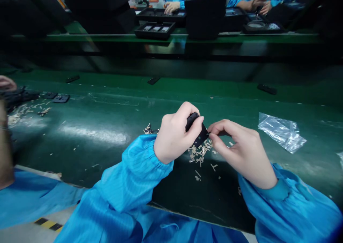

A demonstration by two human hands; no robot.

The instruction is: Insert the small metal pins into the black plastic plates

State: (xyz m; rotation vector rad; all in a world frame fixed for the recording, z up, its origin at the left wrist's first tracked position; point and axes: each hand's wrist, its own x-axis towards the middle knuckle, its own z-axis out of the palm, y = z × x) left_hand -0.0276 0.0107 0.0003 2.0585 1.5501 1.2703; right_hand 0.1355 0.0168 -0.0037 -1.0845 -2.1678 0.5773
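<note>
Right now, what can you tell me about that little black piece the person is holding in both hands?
The small black part looks like matt moulded plastic, flat and roughly rectangular. It is held tilted above the green belt, over a scatter of pale bits. The left hand wraps its upper end, hiding much of it; the right hand pinches its lower edge with the fingertips. Finer detail is too small to tell.

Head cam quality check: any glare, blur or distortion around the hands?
Head view: left hand, right hand and the black part between them are sharp; white glare streak on the green belt at left; frame edges bend and darken; a blurred arm at far left.
</note>
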